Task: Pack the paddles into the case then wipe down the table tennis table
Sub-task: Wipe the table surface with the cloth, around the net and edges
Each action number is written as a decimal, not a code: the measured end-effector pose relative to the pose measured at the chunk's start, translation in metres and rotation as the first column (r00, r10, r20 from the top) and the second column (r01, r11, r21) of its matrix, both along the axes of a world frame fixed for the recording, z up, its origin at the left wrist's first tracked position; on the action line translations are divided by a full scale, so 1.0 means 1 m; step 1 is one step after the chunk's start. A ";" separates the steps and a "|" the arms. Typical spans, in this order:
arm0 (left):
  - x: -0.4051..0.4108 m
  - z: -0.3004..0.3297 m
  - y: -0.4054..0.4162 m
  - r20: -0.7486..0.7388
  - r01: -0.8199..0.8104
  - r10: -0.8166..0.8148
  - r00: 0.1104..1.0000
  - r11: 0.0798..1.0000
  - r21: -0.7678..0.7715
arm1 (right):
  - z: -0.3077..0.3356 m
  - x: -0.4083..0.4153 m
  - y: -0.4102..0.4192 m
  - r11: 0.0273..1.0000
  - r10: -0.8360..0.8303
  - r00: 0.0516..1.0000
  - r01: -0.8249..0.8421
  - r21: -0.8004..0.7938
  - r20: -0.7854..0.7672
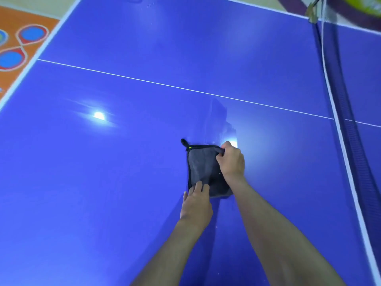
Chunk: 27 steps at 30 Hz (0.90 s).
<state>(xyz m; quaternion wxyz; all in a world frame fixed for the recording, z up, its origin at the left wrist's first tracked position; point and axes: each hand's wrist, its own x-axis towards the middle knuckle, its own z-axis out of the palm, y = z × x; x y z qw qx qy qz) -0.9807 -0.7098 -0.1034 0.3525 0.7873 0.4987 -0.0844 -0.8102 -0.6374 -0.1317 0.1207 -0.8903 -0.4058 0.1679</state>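
Note:
A folded grey cloth (203, 167) with a black trim and a small loop at its far left corner lies flat on the blue table tennis table (103, 162). My right hand (232, 159) pinches the cloth's far right corner with curled fingers. My left hand (196, 200) lies on the cloth's near edge, its straight fingers pressing it onto the table. No paddles or case are in view.
The net (340, 112) with its white top band runs along the right side, its post (312, 14) at the far end. A white centre line (144, 80) crosses the table. Orange patterned floor (18, 46) shows beyond the table's left edge.

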 end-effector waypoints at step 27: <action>-0.035 0.026 0.094 0.153 -0.428 0.401 0.903 0.868 0.252 | -0.054 -0.063 -0.020 0.970 0.215 0.933 -0.239 0.050 0.289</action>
